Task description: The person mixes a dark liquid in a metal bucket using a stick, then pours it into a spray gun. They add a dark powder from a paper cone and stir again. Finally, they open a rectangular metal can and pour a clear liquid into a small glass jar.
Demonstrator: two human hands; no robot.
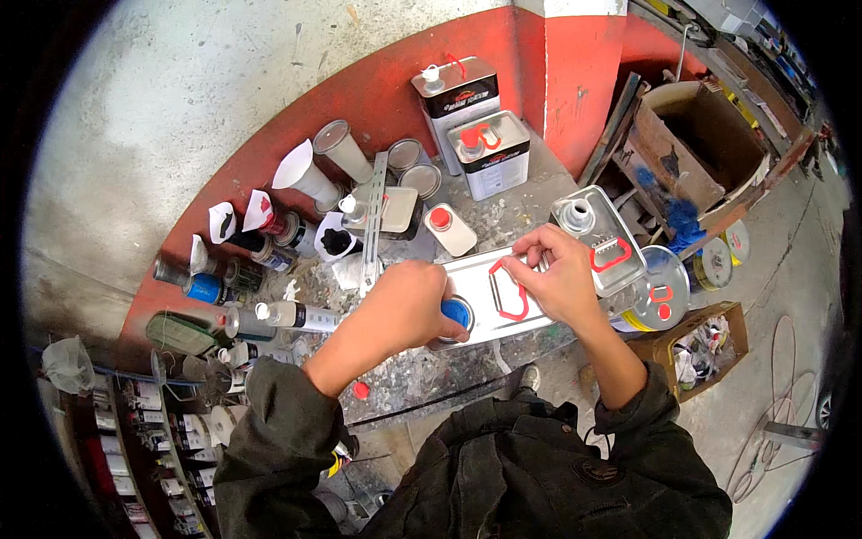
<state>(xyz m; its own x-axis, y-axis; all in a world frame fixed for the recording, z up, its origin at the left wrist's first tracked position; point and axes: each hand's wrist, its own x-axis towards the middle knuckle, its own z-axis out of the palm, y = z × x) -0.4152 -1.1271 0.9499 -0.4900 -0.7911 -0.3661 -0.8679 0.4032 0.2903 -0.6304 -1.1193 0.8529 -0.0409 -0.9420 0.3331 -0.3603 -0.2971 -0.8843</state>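
Note:
A rectangular silver metal can with a red carrying handle stands in front of me at the bench's near edge. My left hand is closed around the round blue cap at the can's left end, thumb on the near side. At the handle's far end, my right hand is closed, thumb against the handle; its other fingertips are partly hidden. Just beyond my right hand stands a second silver can, its spout uncapped. A small red cap lies near the bench's front edge.
Two black-and-white cans stand at the back. A white red-capped bottle, metal strip and several paint tins and cups crowd the left. At right are a round tin, a cardboard box and a wooden bin.

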